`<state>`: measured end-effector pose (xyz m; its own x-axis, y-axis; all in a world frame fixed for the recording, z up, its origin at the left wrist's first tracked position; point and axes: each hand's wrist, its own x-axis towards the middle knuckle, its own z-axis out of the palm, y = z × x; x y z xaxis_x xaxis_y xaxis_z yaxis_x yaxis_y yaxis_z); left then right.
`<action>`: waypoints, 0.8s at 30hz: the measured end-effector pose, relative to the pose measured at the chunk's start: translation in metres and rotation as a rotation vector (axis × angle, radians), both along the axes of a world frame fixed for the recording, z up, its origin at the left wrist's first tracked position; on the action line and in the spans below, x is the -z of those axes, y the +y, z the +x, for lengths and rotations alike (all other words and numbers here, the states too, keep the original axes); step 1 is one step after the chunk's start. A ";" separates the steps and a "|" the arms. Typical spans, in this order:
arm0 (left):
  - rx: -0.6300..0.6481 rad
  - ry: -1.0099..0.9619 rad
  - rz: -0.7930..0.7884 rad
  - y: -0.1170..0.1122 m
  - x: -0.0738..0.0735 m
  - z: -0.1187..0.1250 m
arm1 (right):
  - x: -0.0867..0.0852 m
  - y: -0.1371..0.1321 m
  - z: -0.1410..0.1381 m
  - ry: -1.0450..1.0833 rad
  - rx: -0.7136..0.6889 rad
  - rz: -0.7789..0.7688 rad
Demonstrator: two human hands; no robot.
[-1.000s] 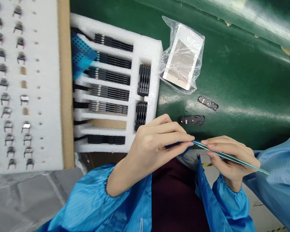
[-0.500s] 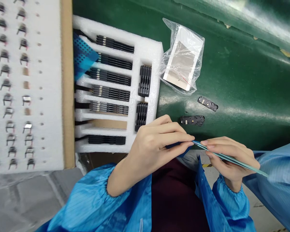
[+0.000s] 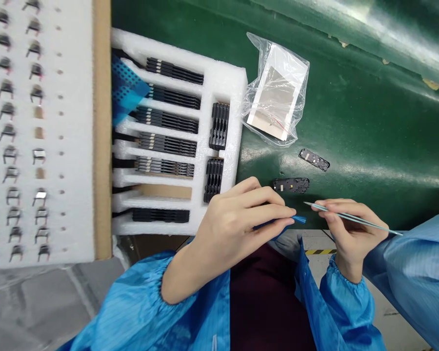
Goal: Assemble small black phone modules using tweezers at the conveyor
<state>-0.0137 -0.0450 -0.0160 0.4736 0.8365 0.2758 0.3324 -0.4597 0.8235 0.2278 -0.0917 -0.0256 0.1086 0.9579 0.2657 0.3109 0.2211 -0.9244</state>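
Observation:
My left hand (image 3: 237, 222) is closed in a pinch on a small blue strip (image 3: 294, 221) whose tip sticks out past the fingertips. My right hand (image 3: 351, 229) pinches slim teal tweezers (image 3: 351, 218), and their tip is a short way right of the blue strip, apart from it. Both hands hover at the near edge of the green table (image 3: 369, 126). Two small black parts (image 3: 291, 184) (image 3: 314, 159) lie on the table just beyond my hands.
A white foam tray (image 3: 219, 78) with rows of black parts sits left of my hands. Further left is a white foam sheet (image 3: 73, 146) of small metal clips in a cardboard box. A clear plastic bag (image 3: 276, 92) with sheets lies on the table.
The tweezers' tip has pulled away from the blue strip in my left hand, and my right hand has lifted a little. The left hand has hardly moved.

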 end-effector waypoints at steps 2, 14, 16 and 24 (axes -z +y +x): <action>-0.014 0.028 0.042 0.000 0.001 0.000 | 0.003 0.002 -0.004 0.005 0.120 -0.064; -0.043 0.178 0.093 0.000 0.006 0.007 | 0.010 0.012 -0.016 -0.006 0.272 -0.173; -0.048 0.182 0.095 0.000 0.006 0.008 | 0.011 0.012 -0.015 -0.012 0.273 -0.174; -0.048 0.176 0.093 0.001 0.006 0.006 | 0.014 0.012 -0.014 -0.036 0.261 -0.166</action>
<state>-0.0076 -0.0441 -0.0215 0.4811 0.8341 0.2699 0.4908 -0.5114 0.7054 0.2133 -0.0796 -0.0393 0.3500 0.9296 0.1156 0.3701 -0.0239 -0.9287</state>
